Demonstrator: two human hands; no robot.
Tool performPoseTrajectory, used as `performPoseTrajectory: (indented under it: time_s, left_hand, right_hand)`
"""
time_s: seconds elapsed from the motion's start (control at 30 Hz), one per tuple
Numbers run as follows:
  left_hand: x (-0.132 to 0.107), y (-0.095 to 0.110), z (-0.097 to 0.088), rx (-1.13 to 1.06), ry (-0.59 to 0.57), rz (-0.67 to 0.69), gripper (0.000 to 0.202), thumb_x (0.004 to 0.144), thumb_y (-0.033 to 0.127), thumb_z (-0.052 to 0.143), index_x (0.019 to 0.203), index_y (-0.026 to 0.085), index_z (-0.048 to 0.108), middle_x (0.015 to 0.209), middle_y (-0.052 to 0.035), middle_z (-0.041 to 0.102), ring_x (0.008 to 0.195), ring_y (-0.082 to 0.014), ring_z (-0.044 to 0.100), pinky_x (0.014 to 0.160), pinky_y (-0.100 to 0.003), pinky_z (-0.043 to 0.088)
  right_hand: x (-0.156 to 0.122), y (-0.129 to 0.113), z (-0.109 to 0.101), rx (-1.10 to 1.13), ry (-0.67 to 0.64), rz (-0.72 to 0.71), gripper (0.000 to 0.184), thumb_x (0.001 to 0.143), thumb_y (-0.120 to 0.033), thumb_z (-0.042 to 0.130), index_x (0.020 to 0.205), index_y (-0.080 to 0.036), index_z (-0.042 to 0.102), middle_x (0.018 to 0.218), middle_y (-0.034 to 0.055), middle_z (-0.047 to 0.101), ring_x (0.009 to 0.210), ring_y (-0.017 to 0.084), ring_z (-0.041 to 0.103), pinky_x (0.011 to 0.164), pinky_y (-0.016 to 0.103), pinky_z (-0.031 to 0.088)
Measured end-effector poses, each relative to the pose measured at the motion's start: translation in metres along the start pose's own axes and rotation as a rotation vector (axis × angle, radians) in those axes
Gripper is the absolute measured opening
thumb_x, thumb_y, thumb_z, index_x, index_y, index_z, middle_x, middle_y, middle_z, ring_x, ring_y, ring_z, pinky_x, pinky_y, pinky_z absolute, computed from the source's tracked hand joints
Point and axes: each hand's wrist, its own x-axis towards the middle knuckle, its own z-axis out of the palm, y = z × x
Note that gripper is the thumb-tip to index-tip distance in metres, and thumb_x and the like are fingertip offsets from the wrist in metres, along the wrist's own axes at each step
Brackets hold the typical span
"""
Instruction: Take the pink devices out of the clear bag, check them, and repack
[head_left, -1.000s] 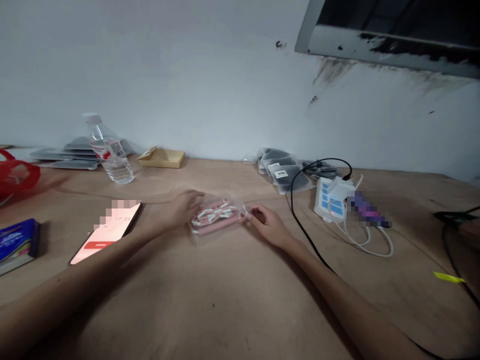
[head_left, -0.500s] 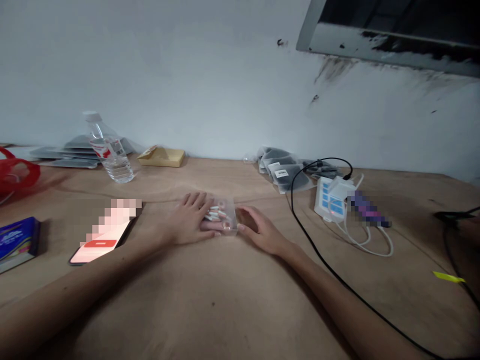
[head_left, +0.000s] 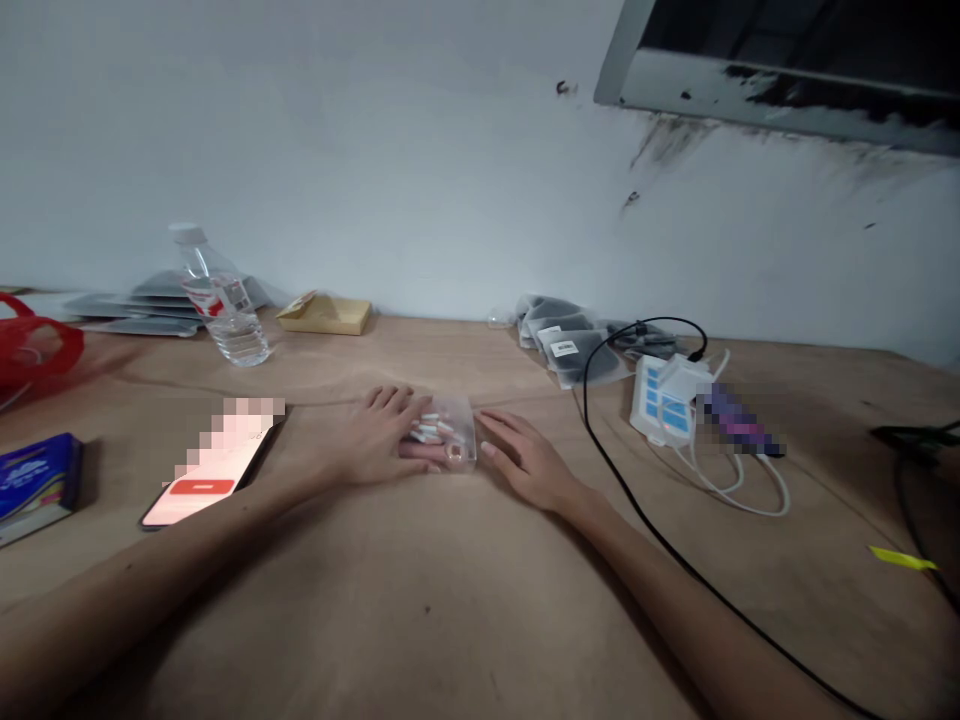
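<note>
A clear plastic bag (head_left: 466, 425) lies flat on the table in front of me. Inside it are a pink item with a round end (head_left: 427, 452) and several small pale pieces (head_left: 431, 428), too blurred to name. My left hand (head_left: 379, 435) rests palm down over the bag's left part, fingers spread, and hides that side. Just off the bag's right edge, my right hand (head_left: 529, 462) sits low at the table with fingers stretched out and thumb apart. Nothing shows in its grasp.
A lit phone (head_left: 202, 490) lies left of my forearm, with a blue packet (head_left: 37, 480) beyond it. Behind stand a water bottle (head_left: 232, 325) and a cardboard tray (head_left: 330, 315). Right are grey pouches (head_left: 574, 350), a power strip (head_left: 660, 410) and a black cable (head_left: 622, 490).
My right hand has drawn slightly away from the bag's right edge, its fingers straighter. My left hand stays on the bag.
</note>
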Motion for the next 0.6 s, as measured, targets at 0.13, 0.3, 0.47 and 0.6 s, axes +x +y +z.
performPoseTrajectory:
  time_s: [0.13, 0.3, 0.47, 0.6]
  left_hand:
    - [-0.0003, -0.0011, 0.0033, -0.003, 0.020, 0.001, 0.086, 0.083, 0.078, 0.056, 0.144, 0.019, 0.043, 0.137, -0.0179, 0.052, 0.126, -0.0390, 0.048, 0.107, -0.057, 0.038]
    - [-0.0008, -0.0001, 0.0026, -0.008, 0.026, -0.003, 0.083, 0.083, 0.076, 0.058, 0.144, 0.020, 0.044, 0.136, -0.0162, 0.053, 0.125, -0.0375, 0.049, 0.107, -0.056, 0.038]
    - [-0.0014, 0.0013, -0.0014, -0.017, 0.025, 0.012, 0.082, 0.085, 0.075, 0.056, 0.142, 0.018, 0.045, 0.135, -0.0173, 0.054, 0.125, -0.0377, 0.049, 0.107, -0.055, 0.038]
    - [-0.0012, 0.0057, -0.0019, -0.037, 0.031, 0.016, 0.079, 0.084, 0.073, 0.058, 0.141, 0.020, 0.046, 0.134, -0.0160, 0.055, 0.124, -0.0378, 0.049, 0.107, -0.057, 0.037]
  right_hand:
    - [-0.0010, -0.0045, -0.0009, 0.001, -0.050, -0.065, 0.049, 0.104, -0.044, 0.046, 0.146, -0.020, 0.053, 0.148, 0.0161, 0.054, 0.136, 0.030, 0.051, 0.112, 0.053, 0.044]
    - [0.0004, -0.0023, 0.0007, -0.094, 0.010, 0.009, 0.035, 0.103, -0.035, 0.046, 0.118, -0.017, 0.072, 0.133, 0.0170, 0.063, 0.124, 0.030, 0.059, 0.107, 0.052, 0.047]
    - [0.0009, 0.0019, 0.0036, -0.141, 0.031, 0.030, 0.023, 0.094, -0.030, 0.062, 0.111, -0.019, 0.074, 0.131, 0.0163, 0.063, 0.122, 0.032, 0.059, 0.105, 0.053, 0.049]
    - [0.0011, 0.0014, 0.0056, -0.049, 0.080, -0.013, 0.025, 0.091, -0.027, 0.067, 0.114, -0.021, 0.072, 0.133, 0.0146, 0.062, 0.123, 0.030, 0.059, 0.105, 0.052, 0.049]
